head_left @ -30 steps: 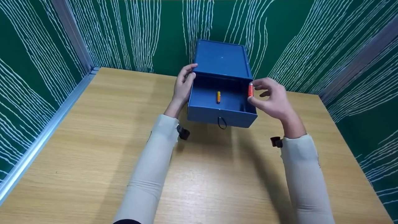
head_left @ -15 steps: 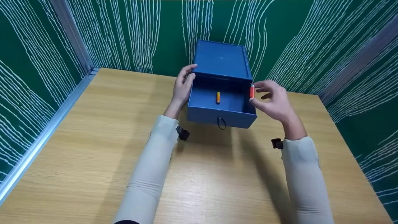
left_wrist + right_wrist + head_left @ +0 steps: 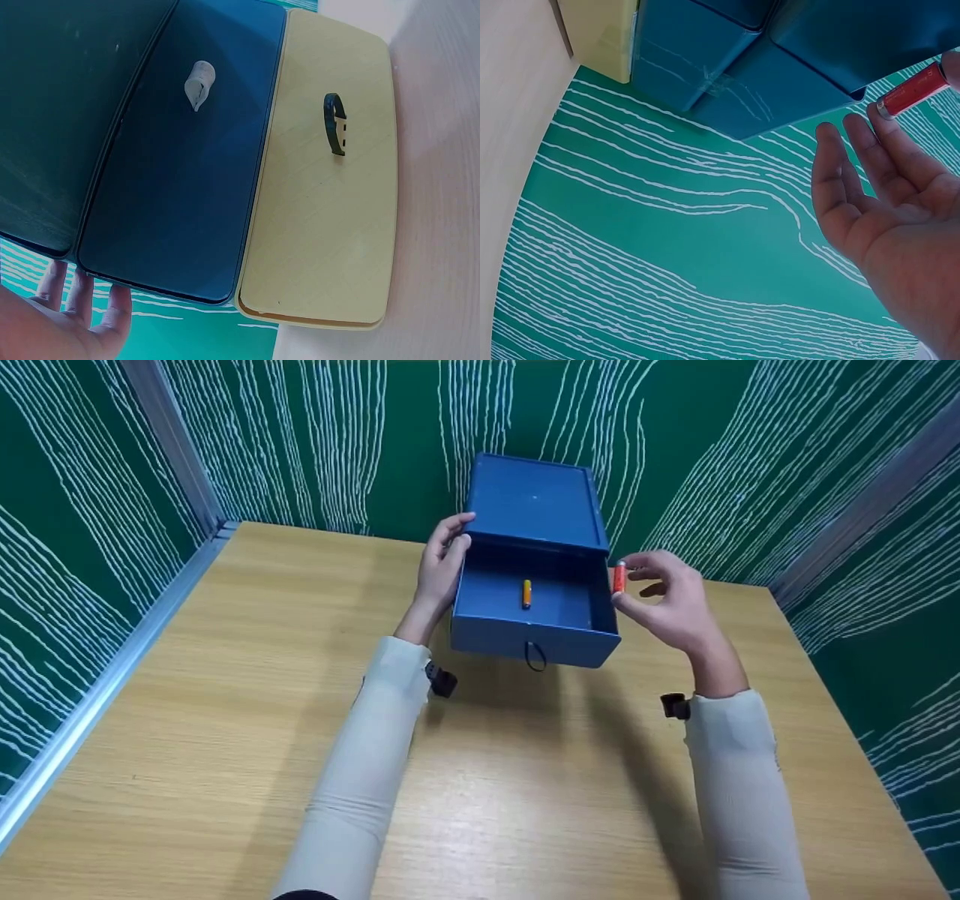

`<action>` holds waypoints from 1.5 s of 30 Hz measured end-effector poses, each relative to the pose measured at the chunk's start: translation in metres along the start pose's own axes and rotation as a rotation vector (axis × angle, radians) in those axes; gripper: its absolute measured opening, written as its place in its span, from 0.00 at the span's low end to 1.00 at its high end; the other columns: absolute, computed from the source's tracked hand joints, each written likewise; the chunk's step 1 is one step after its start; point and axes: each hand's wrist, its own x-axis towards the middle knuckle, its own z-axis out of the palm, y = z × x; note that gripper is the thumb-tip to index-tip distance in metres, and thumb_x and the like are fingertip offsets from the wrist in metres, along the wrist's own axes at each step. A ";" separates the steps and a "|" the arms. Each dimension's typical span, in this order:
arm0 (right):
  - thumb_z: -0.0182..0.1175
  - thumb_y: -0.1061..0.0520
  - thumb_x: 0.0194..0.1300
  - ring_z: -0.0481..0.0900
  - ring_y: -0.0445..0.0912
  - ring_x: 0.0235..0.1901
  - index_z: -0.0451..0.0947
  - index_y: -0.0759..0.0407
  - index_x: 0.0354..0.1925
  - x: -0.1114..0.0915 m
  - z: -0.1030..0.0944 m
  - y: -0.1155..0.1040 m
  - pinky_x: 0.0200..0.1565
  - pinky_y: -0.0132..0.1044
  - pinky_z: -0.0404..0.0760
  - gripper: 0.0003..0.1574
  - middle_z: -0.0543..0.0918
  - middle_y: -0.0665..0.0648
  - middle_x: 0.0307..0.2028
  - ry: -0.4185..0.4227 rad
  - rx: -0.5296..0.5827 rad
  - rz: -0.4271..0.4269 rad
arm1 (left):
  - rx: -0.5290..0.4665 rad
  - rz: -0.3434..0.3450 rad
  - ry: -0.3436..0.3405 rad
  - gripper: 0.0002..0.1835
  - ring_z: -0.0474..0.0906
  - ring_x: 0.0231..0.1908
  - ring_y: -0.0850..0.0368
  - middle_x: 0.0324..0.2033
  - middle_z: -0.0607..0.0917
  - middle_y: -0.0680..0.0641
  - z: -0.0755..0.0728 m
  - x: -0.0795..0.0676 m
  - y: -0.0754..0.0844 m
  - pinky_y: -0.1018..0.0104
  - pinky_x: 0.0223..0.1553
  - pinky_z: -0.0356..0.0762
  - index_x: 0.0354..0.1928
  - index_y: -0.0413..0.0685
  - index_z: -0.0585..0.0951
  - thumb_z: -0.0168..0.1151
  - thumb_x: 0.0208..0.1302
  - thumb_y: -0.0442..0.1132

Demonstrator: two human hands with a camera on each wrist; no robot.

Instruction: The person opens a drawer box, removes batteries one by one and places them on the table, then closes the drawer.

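In the head view a blue drawer point(image 3: 491, 636) stands pulled out from the front of a blue cabinet point(image 3: 534, 499). An orange battery with a dark end point(image 3: 526, 594) lies on the drawer's floor. My right hand point(image 3: 667, 600) pinches a red battery with a silver end point(image 3: 619, 577) between thumb and index finger, just outside the drawer's right wall. The right wrist view shows the other fingers spread apart beneath the battery. My left hand point(image 3: 441, 570) rests at the cabinet's left side, fingertips on its edge and thumb near the opening.
Below the pulled-out drawer, the left wrist view shows a closed blue drawer point(image 3: 180, 172) with a white tab and a yellow drawer point(image 3: 322, 225) with a black loop. The stack stands on a wooden table point(image 3: 480, 810) before a green, white-lined wall point(image 3: 405, 435).
My right hand has shifted slightly to the right, taking the red battery from over the drawer's right wall to just outside it. My left hand and the orange battery have stayed in place.
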 end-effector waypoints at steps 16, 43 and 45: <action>0.63 0.49 0.48 0.74 0.50 0.45 0.72 0.52 0.47 -0.003 -0.001 0.011 0.42 0.49 0.73 0.26 0.73 0.52 0.46 -0.013 -0.015 0.010 | 0.034 0.005 0.013 0.17 0.65 0.51 0.57 0.55 0.70 0.47 0.000 0.000 0.000 0.69 0.51 0.63 0.54 0.43 0.69 0.42 0.63 0.33; 0.60 0.39 0.48 0.71 0.52 0.47 0.72 0.48 0.47 -0.003 0.011 0.034 0.43 0.51 0.72 0.29 0.72 0.52 0.49 -0.129 -0.060 0.095 | -0.032 0.021 0.007 0.18 0.66 0.51 0.58 0.54 0.70 0.45 0.001 0.001 0.000 0.71 0.51 0.63 0.54 0.39 0.69 0.42 0.62 0.31; 0.60 0.38 0.47 0.71 0.52 0.48 0.72 0.47 0.47 -0.002 0.012 0.034 0.44 0.52 0.72 0.30 0.72 0.52 0.50 -0.135 -0.061 0.103 | -0.034 0.021 0.009 0.18 0.66 0.50 0.57 0.54 0.70 0.45 0.000 0.001 0.000 0.71 0.51 0.63 0.54 0.39 0.69 0.42 0.62 0.31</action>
